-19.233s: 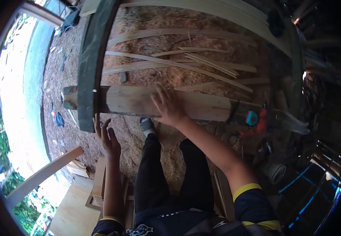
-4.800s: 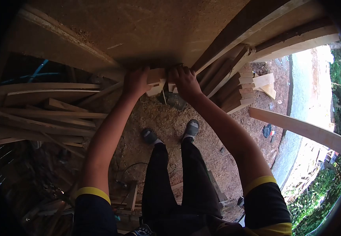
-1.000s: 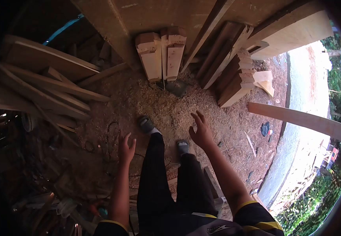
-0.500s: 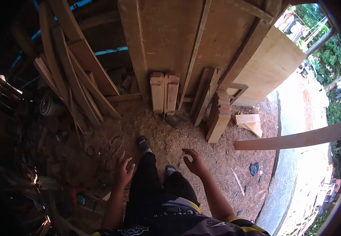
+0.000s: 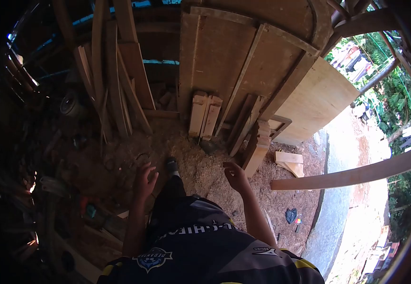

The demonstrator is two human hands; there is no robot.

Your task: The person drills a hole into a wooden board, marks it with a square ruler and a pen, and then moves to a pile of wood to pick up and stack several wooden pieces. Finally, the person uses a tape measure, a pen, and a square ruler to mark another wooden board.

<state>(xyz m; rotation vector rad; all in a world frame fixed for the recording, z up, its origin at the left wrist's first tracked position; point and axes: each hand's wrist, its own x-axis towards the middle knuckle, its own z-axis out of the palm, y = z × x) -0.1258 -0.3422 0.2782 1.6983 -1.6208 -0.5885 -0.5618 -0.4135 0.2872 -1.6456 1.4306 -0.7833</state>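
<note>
Left hand (image 5: 145,182), right hand (image 5: 236,177) empty, fingers loosely curled; timbers (image 5: 197,116) leaned on panel (image 5: 219,57), risked toppling if bumped.

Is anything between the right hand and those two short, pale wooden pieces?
Nothing visible blocks the bare right hand: between it and the two short, pale wooden pieces lie only tan sawdust and a dark patch.

From here I count one left hand (image 5: 145,183), one right hand (image 5: 236,176), one foot (image 5: 172,165), one dark shirt (image 5: 201,248), one large panel (image 5: 215,52), one pale plywood sheet (image 5: 315,97), one plank (image 5: 345,177) across the concrete strip (image 5: 320,236) and one black bundle (image 5: 290,216).
</note>
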